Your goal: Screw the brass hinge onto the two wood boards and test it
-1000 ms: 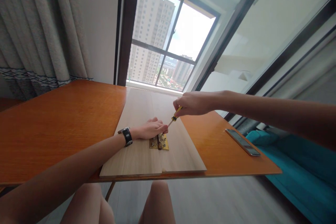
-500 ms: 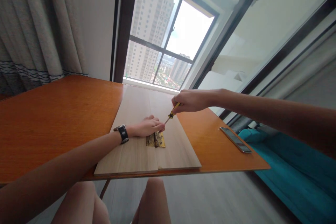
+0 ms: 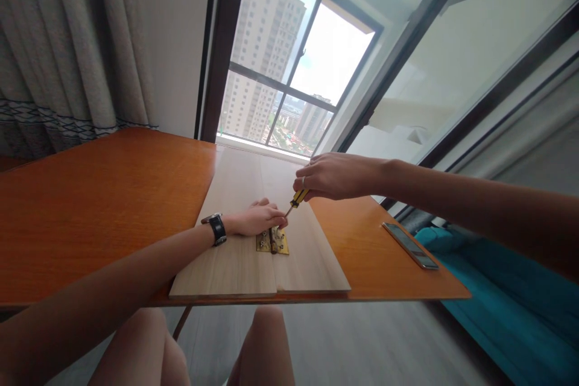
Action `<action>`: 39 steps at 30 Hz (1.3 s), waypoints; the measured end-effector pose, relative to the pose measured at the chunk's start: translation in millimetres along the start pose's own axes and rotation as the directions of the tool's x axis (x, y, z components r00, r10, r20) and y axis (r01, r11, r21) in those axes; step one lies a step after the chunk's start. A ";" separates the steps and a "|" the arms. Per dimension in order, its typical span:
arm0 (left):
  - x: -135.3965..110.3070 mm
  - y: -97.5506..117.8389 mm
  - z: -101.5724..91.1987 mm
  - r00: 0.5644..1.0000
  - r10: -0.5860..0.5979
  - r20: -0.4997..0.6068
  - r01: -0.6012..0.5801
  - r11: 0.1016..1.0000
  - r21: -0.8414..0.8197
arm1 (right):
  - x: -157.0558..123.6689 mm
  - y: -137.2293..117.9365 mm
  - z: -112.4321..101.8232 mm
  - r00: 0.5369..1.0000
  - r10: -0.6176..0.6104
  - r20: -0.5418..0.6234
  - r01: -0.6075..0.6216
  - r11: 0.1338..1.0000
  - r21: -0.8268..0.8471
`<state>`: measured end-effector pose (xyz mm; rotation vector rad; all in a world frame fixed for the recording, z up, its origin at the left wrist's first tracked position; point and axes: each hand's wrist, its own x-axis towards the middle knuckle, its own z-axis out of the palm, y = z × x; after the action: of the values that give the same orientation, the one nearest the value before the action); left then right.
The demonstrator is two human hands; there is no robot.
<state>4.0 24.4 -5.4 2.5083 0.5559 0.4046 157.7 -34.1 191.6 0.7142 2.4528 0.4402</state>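
The right hand (image 3: pixel 337 176) is closed in a pinch around a yellow-and-black screwdriver (image 3: pixel 299 197), with the thin shaft angled down to just beside the left fingertips (image 3: pixel 280 221). The left hand (image 3: pixel 256 220) is curled and laid on two pale wooden boards (image 3: pixel 221 262), directly above a brass hinge (image 3: pixel 272 242); whether anything is held in it cannot be told. The hinge is set flat across the seam between the boards, and part of it is hidden by the left hand. A black wristwatch (image 3: pixel 218 229) is worn on the left wrist. The boards are laid on an orange wooden surface (image 3: pixel 99 211), and a smartphone (image 3: pixel 410 245) is placed near its right edge. Any markings on the screwdriver are too small to be read.
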 end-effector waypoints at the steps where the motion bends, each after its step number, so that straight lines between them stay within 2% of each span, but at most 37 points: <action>1: 0.3 0.2 0.1 1.000 -0.006 0.002 0.006 1.000 0.004 | -0.6 1.3 1.2 1.000 0.011 0.011 -0.011 1.000 0.003; 4: 1.5 1.4 0.3 1.000 -0.018 0.005 0.018 1.000 0.020 | -3.3 7.0 7.7 0.992 0.118 0.053 -0.124 0.986 0.114; 7: 2.4 2.5 0.3 1.000 -0.021 0.001 0.021 1.000 0.021 | -4.5 12.8 16.2 0.965 0.241 0.099 -0.260 0.920 0.293; 10: 2.9 2.6 0.4 1.000 -0.015 0.006 0.014 0.999 0.040 | -3.8 15.6 22.2 0.950 0.281 0.139 -0.313 0.874 0.371; 13: 2.5 1.9 0.5 1.000 -0.002 -0.001 0.002 0.998 0.061 | -4.2 13.5 21.9 0.973 0.225 0.055 -0.230 0.909 0.347; 16: 1.2 1.6 -0.1 1.000 0.004 -0.004 -0.004 0.999 0.053 | -5.0 7.2 15.4 0.994 0.082 -0.074 -0.068 0.983 0.172; 20: 0.8 1.4 -1.4 1.000 0.005 0.020 -0.006 0.999 0.038 | -3.8 0.6 9.8 0.991 -0.099 -0.090 0.087 0.988 -0.127; 23: 2.1 1.5 -1.8 1.000 -0.003 0.031 0.003 1.000 0.030 | -2.4 1.6 14.6 0.989 -0.117 -0.094 0.097 0.977 -0.191; 26: 3.1 2.4 -1.8 0.999 -0.013 0.033 0.012 0.999 0.036 | -1.4 4.2 19.3 0.998 -0.014 -0.054 0.005 0.988 -0.155; 30: 3.0 3.7 -1.7 1.000 -0.005 0.029 0.004 0.999 0.051 | -0.1 1.0 13.1 0.985 0.145 0.089 -0.147 0.989 0.016; 33: 3.2 2.6 -1.4 1.000 -0.004 0.024 0.003 0.998 0.061 | -0.9 -4.2 6.6 0.973 0.188 0.136 -0.207 0.968 0.144; 36: 3.9 0.5 -0.7 1.000 -0.004 0.027 0.003 0.998 0.067 | -5.6 -5.3 7.7 0.991 0.123 0.050 -0.132 0.955 0.265; 39: 4.0 -0.8 0.3 1.000 -0.008 0.025 0.007 0.998 0.058 | -12.5 -2.1 14.5 0.998 0.036 -0.054 -0.020 0.964 0.267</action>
<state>7.4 26.7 -5.4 2.5622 0.5746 0.3577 174.2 -40.7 184.2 0.8567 2.5882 0.1428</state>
